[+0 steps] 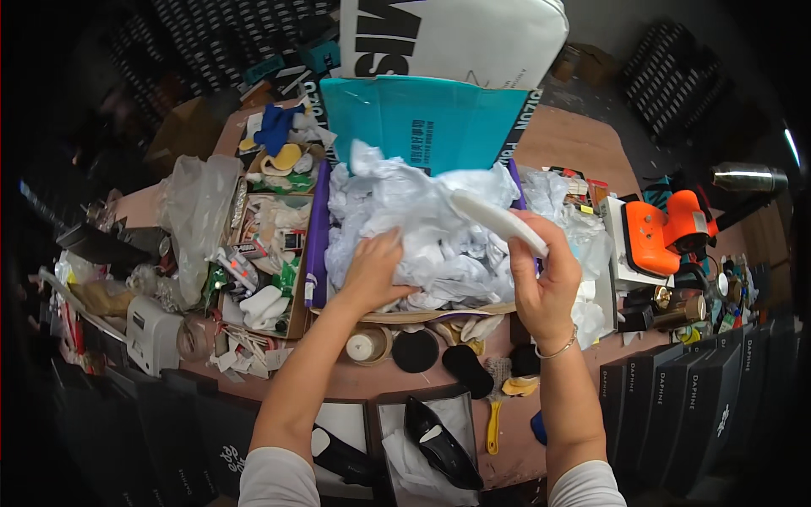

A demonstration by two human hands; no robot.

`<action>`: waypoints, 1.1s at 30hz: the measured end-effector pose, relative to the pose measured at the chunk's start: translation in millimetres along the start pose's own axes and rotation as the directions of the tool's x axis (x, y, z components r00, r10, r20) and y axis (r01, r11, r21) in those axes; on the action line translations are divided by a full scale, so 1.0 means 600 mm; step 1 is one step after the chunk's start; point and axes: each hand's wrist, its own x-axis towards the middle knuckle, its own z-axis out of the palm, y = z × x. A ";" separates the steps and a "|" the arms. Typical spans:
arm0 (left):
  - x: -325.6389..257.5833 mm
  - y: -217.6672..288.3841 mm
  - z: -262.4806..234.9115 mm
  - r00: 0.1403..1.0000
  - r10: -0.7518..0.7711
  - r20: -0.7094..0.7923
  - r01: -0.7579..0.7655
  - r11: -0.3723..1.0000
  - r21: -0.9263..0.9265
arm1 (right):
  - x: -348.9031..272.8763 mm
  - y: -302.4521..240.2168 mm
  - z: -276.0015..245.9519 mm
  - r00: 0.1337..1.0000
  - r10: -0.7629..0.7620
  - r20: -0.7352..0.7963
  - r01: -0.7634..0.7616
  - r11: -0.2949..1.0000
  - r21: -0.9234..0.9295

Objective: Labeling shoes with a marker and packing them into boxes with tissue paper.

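Observation:
My right hand [547, 279] pinches a flat, white, rounded strip [494, 221] between thumb and fingers, above the right side of a large box. It looks like a foam pad or an insole; I cannot tell which. Crumpled white tissue paper [439, 258] fills the purple-edged box [315, 245]. My left hand [372, 269] lies on the paper near the front left, thumb and fingers apart, fingertips partly sunk among the folds. Nearest me, a black pointed shoe [439, 444] rests on paper in an open shoebox, and another black shoe [345, 456] lies in the box beside it.
A turquoise flap [405, 122] stands behind the paper. An orange device [667, 228] is at the right, a box of small items [266, 291] at the left. A yellow-handled brush [495, 414], black pads [415, 351] and a tape roll [367, 345] lie in front. Dark shoeboxes [693, 406] line both near sides.

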 end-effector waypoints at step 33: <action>-0.017 0.009 0.043 0.974 0.131 0.185 -0.012 0.845 -0.535 | -0.060 0.328 0.171 0.657 0.694 0.295 -0.744 0.660 0.104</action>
